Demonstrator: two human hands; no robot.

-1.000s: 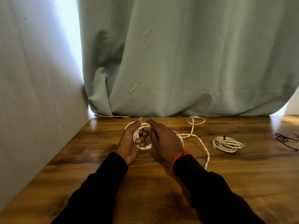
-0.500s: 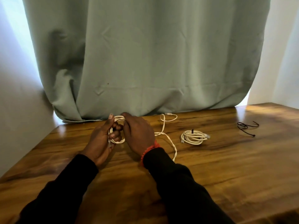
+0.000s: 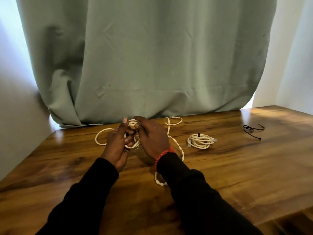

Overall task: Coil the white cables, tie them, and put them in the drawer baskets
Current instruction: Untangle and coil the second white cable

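Just above the frame's centre, the left hand (image 3: 116,145) stands with its palm turned toward the right of the frame, thumb raised straight up and the other fingers curled through the small loops of a partly coiled white braided cable (image 3: 176,145), which it grips. The right hand (image 3: 153,138) is held close beside it, back toward the camera, its thumb and forefinger meeting on the top of the same loops (whether they truly pinch the strand or only rest on it is hard to tell, but the fingers bend round it). A red braided wristband (image 3: 163,154) circles the right wrist, and both forearms, in black sleeves (image 3: 194,200), reach up from the bottom edge of the frame.

The loose part of the cable spreads outward on the brown wooden table (image 3: 237,167): one wide loop lies to the left of the left hand, another strand runs toward the curtain and ends in a plug near the table's far edge, and a twisted length passes under the right wrist down to the frame's lower middle.

To the right of the hands, well apart from them, a second white cable coil fastened with a black tie (image 3: 200,141) lies flat. Farther right, thin black ties (image 3: 252,130) lie in a tangle. A pale green curtain (image 3: 152,56) hangs behind the table, its hem touching the far edge.
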